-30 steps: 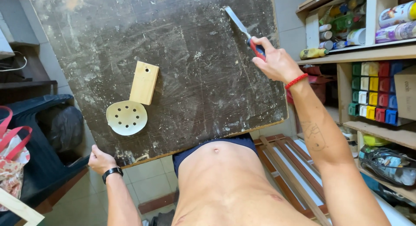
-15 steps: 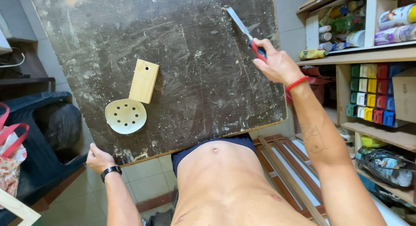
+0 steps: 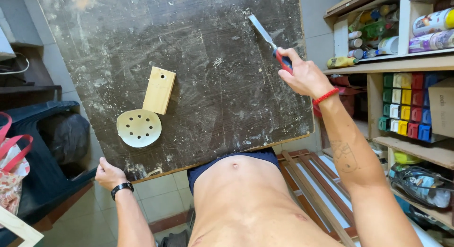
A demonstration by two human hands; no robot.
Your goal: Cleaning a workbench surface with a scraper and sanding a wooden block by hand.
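Right hand [image 3: 305, 76] was closed around the red handle of a flat steel-bladed chisel [image 3: 269, 41], the blade angled to the far left with its tip low on the dark, dust-streaked rectangular work board [image 3: 213, 100], an angle that suited scraping the surface; left hand [image 3: 109, 173] was curled over the near left corner of that board, apparently to steady it; a black wrist strap sat just behind it. Chisel blade looked pale, narrow and straight. Well apart, on the left, a small pale wooden block [image 3: 159, 90] with one hole touched a round perforated sanding disc [image 3: 139, 127]; both lay flat.
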